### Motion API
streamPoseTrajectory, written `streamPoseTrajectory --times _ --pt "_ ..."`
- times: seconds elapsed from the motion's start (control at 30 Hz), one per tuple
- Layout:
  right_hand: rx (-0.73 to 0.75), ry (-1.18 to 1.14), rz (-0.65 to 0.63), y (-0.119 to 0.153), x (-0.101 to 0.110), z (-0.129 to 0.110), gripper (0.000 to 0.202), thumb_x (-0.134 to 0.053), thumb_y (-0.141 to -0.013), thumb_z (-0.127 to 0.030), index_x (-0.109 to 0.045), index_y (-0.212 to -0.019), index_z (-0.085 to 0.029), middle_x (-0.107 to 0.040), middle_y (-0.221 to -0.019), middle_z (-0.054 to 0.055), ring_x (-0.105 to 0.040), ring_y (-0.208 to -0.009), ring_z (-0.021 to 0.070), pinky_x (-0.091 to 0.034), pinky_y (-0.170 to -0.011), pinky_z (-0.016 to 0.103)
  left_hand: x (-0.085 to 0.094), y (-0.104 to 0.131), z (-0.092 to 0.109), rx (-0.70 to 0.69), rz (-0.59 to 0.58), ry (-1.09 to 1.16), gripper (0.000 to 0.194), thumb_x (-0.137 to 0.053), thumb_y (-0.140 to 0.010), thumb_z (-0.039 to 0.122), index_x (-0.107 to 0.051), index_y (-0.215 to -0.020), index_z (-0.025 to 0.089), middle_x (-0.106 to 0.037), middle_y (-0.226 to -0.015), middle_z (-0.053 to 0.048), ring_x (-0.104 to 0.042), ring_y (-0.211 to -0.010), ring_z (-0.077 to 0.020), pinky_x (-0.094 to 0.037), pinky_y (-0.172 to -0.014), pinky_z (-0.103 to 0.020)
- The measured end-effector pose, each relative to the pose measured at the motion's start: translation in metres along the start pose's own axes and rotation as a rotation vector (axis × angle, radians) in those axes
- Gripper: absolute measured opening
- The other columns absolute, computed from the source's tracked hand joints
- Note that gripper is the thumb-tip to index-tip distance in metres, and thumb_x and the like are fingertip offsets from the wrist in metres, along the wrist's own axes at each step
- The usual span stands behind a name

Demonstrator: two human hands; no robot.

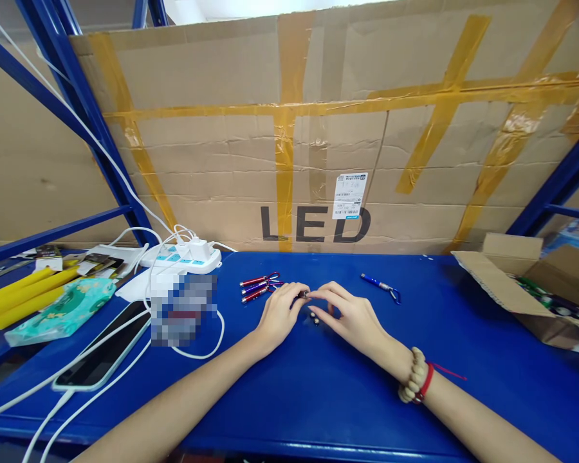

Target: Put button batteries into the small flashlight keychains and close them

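cardboard wall (415,128): huge flattened box taped up with yellow-brown tape, "LED" printed low on it and a white shipping label just above the D. It stands behind everything.
blue shelf top (318,399): the work surface, with blue rack posts at both sides.
open carton (521,283): far right on the shelf, flaps up, with some dark stuff inside that I can't make out.
phone (103,354): lying flat on the left, screen dark, white cables looping around it.
power strip (183,257): white, back left against the cardboard, with chargers plugged in.
wipes pack (62,312): teal soft pack far left, with yellow tubes (19,292) just beside it.
left hand (280,313): resting on the shelf, fingertips pinched on a small dark piece (303,295) dead centre.
right hand (350,313): also down on the shelf, fingers curled in and meeting the same small piece from the other side; bead bracelet and red cord on the wrist.
red mini flashlights (258,287): little bunch with clips, just behind the left hand, not touched.
blue mini flashlight (379,284): alone, behind the right hand, a bit apart.
tiny loose bits (314,316): a couple of small round parts on the shelf between the two hands, too small to identify.
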State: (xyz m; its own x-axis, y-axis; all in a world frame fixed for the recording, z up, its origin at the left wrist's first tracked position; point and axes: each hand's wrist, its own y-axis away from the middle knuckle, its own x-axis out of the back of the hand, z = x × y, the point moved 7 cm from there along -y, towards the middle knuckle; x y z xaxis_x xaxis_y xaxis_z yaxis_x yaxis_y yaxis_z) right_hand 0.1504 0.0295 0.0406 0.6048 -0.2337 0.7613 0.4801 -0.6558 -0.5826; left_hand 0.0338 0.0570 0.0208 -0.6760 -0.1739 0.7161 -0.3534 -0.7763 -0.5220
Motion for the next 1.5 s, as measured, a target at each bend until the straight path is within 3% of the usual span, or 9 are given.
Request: streamPoseTrajectory --times 0.17,0.37,0.53,0.77,0.87,1.07,1.2,1.37,1.5 --pt "-0.057 0.049 0.052 0.0 0.005 0.006 0.021 -0.049 -0.091 -0.034 -0.059 -0.104 -0.023 -0.061 -0.097 0.001 -0.055 -0.055 0.0053 -0.041 -0.049 0.018 0.002 0.0 0.0 -0.031 -0.057 -0.171 0.021 -0.048 -0.089 0.015 -0.065 -0.098 0.022 -0.065 -0.094 -0.004 -0.055 -0.089 -0.021 -0.04 -0.081 -0.037" --pt "-0.102 0.099 0.037 0.0 0.004 0.015 0.019 -0.049 -0.09 -0.032 -0.061 -0.102 -0.023 -0.062 -0.096 0.0 -0.055 -0.055 0.0062 -0.041 -0.049 0.019 -0.004 -0.001 0.001 -0.118 -0.212 -0.346 0.037 -0.045 -0.085 0.002 -0.072 -0.088 0.027 -0.06 -0.099 -0.007 -0.049 -0.094 -0.0233 -0.036 -0.081 -0.039" --pt "-0.12 0.102 -0.067 0.001 -0.006 0.022 0.019 -0.048 -0.09 -0.027 -0.062 -0.102 -0.024 -0.062 -0.098 0.001 -0.059 -0.063 0.0087 -0.042 -0.053 0.02 -0.005 0.0 0.007 -0.13 -0.244 -0.441 0.042 -0.039 -0.086 0.0 -0.068 -0.103 0.025 -0.056 -0.106 -0.009 -0.046 -0.098 -0.0251 -0.036 -0.081 -0.04" --pt "-0.174 0.043 -0.025 0.001 -0.006 0.024 0.023 -0.048 -0.091 -0.034 -0.062 -0.106 -0.024 -0.063 -0.097 0.001 -0.058 -0.062 0.0096 -0.043 -0.055 0.022 -0.006 0.003 0.016 -0.185 -0.291 -0.472 0.049 -0.036 -0.079 -0.006 -0.057 -0.115 0.019 -0.053 -0.11 -0.012 -0.045 -0.098 -0.0257 -0.038 -0.08 -0.039" --pt "-0.198 -0.021 -0.066 0.0 -0.012 0.023 0.024 -0.052 -0.088 -0.038 -0.064 -0.102 -0.023 -0.064 -0.092 0.001 -0.059 -0.063 0.0102 -0.044 -0.056 0.023 -0.011 0.006 0.017 -0.203 -0.317 -0.446 0.045 -0.039 -0.075 -0.007 -0.057 -0.11 0.015 -0.055 -0.108 -0.011 -0.047 -0.094 -0.024 -0.039 -0.078 -0.036" --pt "-0.249 -0.065 -0.083 -0.001 -0.017 0.029 0.024 -0.055 -0.087 -0.034 -0.064 -0.106 -0.024 -0.066 -0.089 0.0 -0.059 -0.066 0.0118 -0.044 -0.057 0.024 -0.009 0.003 0.012 -0.085 -0.217 -0.373 0.029 -0.034 -0.082 0.0 -0.056 -0.096 0.014 -0.055 -0.098 -0.011 -0.046 -0.089 -0.0243 -0.04 -0.078 -0.038" --pt "-0.214 -0.052 -0.108 -0.001 -0.017 0.034 0.021 -0.048 -0.091 -0.029 -0.066 -0.1 -0.024 -0.065 -0.094 0.001 -0.061 -0.082 0.0142 -0.045 -0.066 0.025 -0.005 0.001 -0.001 0.009 -0.145 -0.288 0.025 -0.033 -0.083 0.001 -0.053 -0.087 0.016 -0.054 -0.096 -0.008 -0.048 -0.088 -0.0217 -0.042 -0.079 -0.035" --pt "-0.176 -0.027 -0.192 0.001 -0.02 0.038 0.022 -0.048 -0.091 -0.03 -0.066 -0.103 -0.028 -0.062 -0.1 0.0 -0.06 -0.085 0.0137 -0.046 -0.068 0.025 -0.007 0.002 -0.013 0.073 -0.118 -0.193 0.025 -0.034 -0.078 -0.002 -0.047 -0.085 0.017 -0.054 -0.092 -0.006 -0.05 -0.087 -0.0194 -0.044 -0.08 -0.034" --pt "-0.11 -0.015 -0.268 0.002 -0.024 0.034 0.021 -0.049 -0.091 -0.031 -0.068 -0.1 -0.03 -0.061 -0.1 -0.001 -0.06 -0.085 0.0128 -0.046 -0.066 0.023 -0.009 0.003 -0.009 0.086 -0.114 -0.149 0.019 -0.038 -0.078 0.002 -0.044 -0.083 0.019 -0.054 -0.091 -0.005 -0.051 -0.087 -0.0201 -0.044 -0.08 -0.036"
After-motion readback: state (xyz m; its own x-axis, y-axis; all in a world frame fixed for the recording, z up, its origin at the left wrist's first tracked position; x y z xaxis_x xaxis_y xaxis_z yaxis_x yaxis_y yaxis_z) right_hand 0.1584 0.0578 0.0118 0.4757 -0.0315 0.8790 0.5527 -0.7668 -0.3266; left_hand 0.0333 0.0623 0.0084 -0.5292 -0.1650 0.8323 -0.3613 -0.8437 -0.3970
